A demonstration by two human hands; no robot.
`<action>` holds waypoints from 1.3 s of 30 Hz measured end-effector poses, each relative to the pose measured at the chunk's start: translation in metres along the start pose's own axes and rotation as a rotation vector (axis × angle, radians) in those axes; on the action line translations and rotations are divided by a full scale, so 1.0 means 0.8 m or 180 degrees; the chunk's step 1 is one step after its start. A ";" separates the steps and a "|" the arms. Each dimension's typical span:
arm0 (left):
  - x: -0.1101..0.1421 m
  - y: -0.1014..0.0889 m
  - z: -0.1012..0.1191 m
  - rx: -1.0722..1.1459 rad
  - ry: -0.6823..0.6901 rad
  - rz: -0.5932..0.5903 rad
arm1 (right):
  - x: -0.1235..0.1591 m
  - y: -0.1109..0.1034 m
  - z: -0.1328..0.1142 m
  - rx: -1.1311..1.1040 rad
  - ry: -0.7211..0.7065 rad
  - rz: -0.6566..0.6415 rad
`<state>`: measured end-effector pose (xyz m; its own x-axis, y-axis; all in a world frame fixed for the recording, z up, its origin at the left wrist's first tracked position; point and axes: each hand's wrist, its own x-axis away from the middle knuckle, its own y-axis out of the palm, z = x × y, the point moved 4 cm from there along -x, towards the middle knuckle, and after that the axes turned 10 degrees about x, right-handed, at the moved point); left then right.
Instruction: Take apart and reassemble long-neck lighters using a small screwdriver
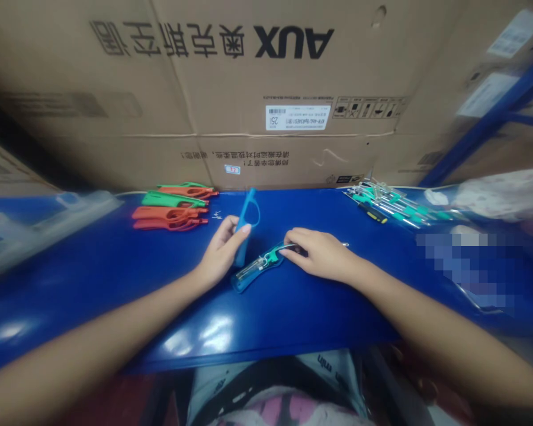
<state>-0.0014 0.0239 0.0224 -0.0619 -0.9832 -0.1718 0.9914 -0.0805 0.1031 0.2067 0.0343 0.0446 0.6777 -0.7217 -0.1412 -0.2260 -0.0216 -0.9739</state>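
Observation:
My left hand (220, 251) is closed on a blue lighter shell half (250, 207), held upright with its looped guard at the top. Just right of it, an opened blue lighter body (249, 274) lies at a slant low over the table, its clear tank and green inner part showing. My right hand (317, 251) pinches the upper end of this body with thumb and fingers. A thin metal tip sticks out beyond the right knuckles. The fingers hide the middle of the lighter.
Several orange and green lighter casings (173, 216) are stacked at the back left of the blue table (311, 319). Metal rods with green parts (395, 204) lie back right, beside a yellow-black screwdriver (373, 213). Plastic wrap (57, 228) lies left. Cardboard (231, 89) walls the back.

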 end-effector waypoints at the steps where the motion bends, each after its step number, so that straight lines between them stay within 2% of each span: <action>1: 0.001 0.003 0.000 -0.0120 0.0012 -0.0149 | 0.000 -0.001 -0.002 0.0098 -0.0038 -0.0002; 4: 0.005 0.011 -0.003 -0.0458 0.0133 -0.0526 | 0.000 -0.002 -0.007 0.0299 -0.0183 0.0007; 7: 0.008 0.013 -0.004 -0.0872 0.0257 -0.0627 | 0.000 -0.004 -0.010 0.0353 -0.0252 0.0036; 11: 0.008 0.009 -0.001 -0.1391 0.0471 -0.0631 | 0.002 -0.003 -0.011 0.0366 -0.0280 0.0046; 14: 0.007 0.005 -0.002 -0.1354 0.0365 -0.0610 | 0.003 -0.001 -0.010 0.0282 -0.0257 0.0096; 17: 0.007 -0.001 -0.002 -0.1313 0.0175 -0.0354 | 0.003 0.000 -0.008 0.0192 -0.0201 0.0231; 19: 0.009 -0.004 0.004 -0.1309 0.0175 -0.0202 | 0.003 -0.002 -0.007 0.0187 -0.0190 0.0335; 21: 0.013 -0.002 0.013 -0.1294 0.0248 -0.0203 | 0.004 -0.005 -0.009 0.0199 -0.0214 0.0468; 25: 0.022 0.005 0.030 -0.1599 0.0364 -0.0457 | 0.007 -0.016 -0.015 0.0166 -0.0325 0.0891; 29: 0.024 0.007 0.041 -0.1740 0.0560 -0.0976 | 0.012 -0.025 -0.020 0.0113 -0.0399 0.1236; 31: 0.023 0.005 0.043 -0.1692 0.0562 -0.1110 | 0.014 -0.027 -0.020 0.0120 -0.0415 0.1341; 35: 0.017 0.001 0.038 -0.1733 0.0481 -0.0837 | 0.016 -0.028 -0.021 0.0113 -0.0500 0.1541; 39: 0.020 0.009 0.028 -0.1502 0.0282 -0.0627 | 0.019 -0.033 -0.024 0.0048 -0.0656 0.1815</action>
<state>0.0019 0.0040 0.0423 -0.2630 -0.9375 -0.2280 0.9072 -0.1599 -0.3892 0.2094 0.0102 0.0714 0.5746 -0.4678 -0.6716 -0.5844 0.3400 -0.7368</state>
